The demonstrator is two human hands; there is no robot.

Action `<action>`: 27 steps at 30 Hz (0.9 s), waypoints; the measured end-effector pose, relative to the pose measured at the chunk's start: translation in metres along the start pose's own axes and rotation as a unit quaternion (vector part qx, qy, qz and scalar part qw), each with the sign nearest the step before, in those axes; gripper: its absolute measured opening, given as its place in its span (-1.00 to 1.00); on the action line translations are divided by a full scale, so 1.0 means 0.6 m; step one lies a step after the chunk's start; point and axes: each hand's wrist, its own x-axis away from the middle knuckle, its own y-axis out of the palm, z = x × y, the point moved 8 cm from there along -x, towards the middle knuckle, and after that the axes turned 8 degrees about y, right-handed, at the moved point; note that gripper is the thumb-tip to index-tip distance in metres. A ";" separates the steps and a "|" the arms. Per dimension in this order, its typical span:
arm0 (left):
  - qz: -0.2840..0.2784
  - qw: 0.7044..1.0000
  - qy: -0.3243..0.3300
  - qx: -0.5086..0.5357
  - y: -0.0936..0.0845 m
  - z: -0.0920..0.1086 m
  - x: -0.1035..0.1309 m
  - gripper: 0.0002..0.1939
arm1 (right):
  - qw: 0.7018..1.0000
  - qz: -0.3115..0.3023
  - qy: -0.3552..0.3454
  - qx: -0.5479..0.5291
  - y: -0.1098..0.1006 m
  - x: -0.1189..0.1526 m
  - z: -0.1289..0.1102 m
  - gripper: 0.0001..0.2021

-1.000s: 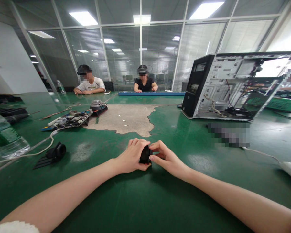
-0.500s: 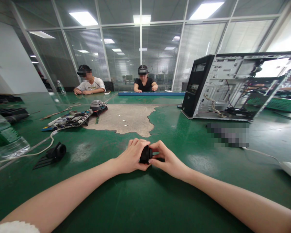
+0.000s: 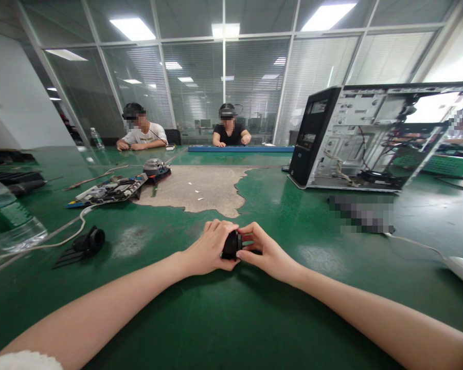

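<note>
A small black object (image 3: 229,246) is between my two hands, low in the middle of the head view, above the green table (image 3: 200,318). My left hand (image 3: 211,247) is wrapped round its left side, with the thumb below and the fingers over the top. From the right, my right hand (image 3: 263,252) pinches the black object's ribbed end with fingertips and thumb. Part of the object is hidden by my left fingers. A black part with a round ring (image 3: 94,240) lies on the table to the left.
An open computer case (image 3: 318,139) stands at the right. Left are a circuit board (image 3: 108,191), a cable and a water bottle (image 3: 13,218). A bare brown patch (image 3: 212,187) shows beyond my hands. Two people sit across the table; another person is partly visible far right.
</note>
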 end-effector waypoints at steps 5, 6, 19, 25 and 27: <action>0.002 1.000 0.000 -0.002 -0.001 0.000 0.001 -0.32 | 1.000 0.008 -0.021 -0.020 -0.002 0.001 -0.002 -0.76; 0.002 1.000 -0.001 -0.002 -0.001 0.000 0.000 -0.32 | 0.999 0.008 -0.018 -0.025 -0.002 0.000 0.000 -0.78; 0.000 1.000 0.003 -0.003 0.000 0.000 0.001 -0.31 | 0.999 0.011 -0.033 0.028 -0.002 0.002 -0.009 -0.69; -0.002 1.000 0.000 -0.002 0.000 0.000 -0.001 -0.32 | 0.999 0.029 -0.039 0.020 -0.006 -0.001 -0.005 -0.80; -0.004 1.000 -0.001 -0.002 0.000 0.000 -0.001 -0.31 | 0.999 0.030 -0.032 0.022 -0.006 -0.002 -0.002 -0.79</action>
